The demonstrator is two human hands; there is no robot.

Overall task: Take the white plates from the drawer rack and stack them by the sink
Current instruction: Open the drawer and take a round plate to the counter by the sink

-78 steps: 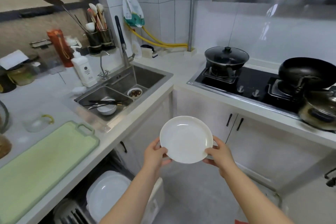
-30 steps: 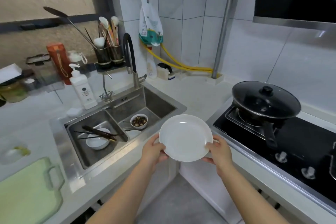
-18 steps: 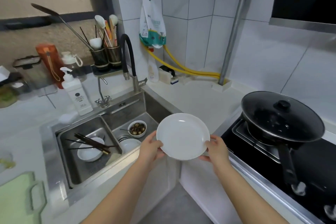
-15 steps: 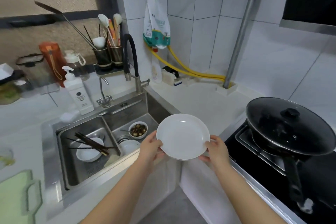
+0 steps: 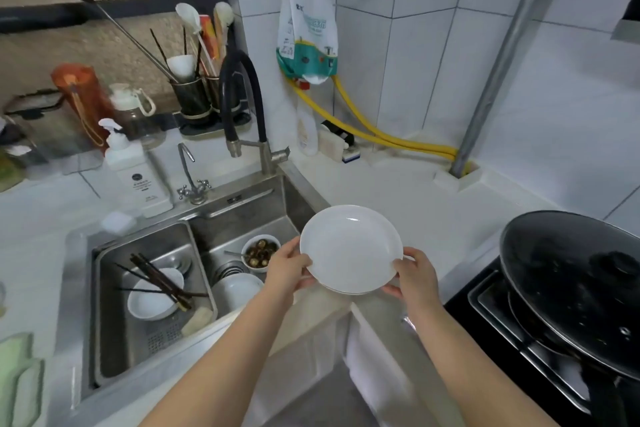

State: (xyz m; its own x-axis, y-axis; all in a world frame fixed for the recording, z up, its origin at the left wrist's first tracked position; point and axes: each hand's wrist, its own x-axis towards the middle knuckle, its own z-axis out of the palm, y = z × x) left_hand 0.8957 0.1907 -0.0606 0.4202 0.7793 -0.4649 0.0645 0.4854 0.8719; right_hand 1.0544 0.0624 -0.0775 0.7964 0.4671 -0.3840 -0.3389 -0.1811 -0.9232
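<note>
Both hands hold 1 white plate [image 5: 349,248] in the air, face up and tilted a little toward the camera, above the front edge of the white counter [image 5: 408,198] just right of the sink [image 5: 242,215]; a second rim edge shows under its near side, though whether that is another plate I cannot tell. The left hand [image 5: 287,267] grips the plate's left rim, thumb on top and fingers curled beneath; the right hand [image 5: 414,276] grips the right rim the same way, thumb over the edge and the other fingers hidden under the plate.

The steel sink has 2 basins; the left 1 holds a white bowl [image 5: 154,295] with dark chopsticks [image 5: 162,282] lying across it; the right 1 holds a small bowl of brown mushrooms [image 5: 260,250] and, nearer the camera, another white bowl [image 5: 239,291]. A black-hosed faucet [image 5: 242,104] arches over the back of the sink; a white pump bottle [image 5: 135,173] stands on the counter left of it. To the right, a black pan with a glass lid [image 5: 571,281] sits on the black stove [image 5: 485,302]; a yellow hose [image 5: 381,139] runs along the tiled wall behind the counter.
</note>
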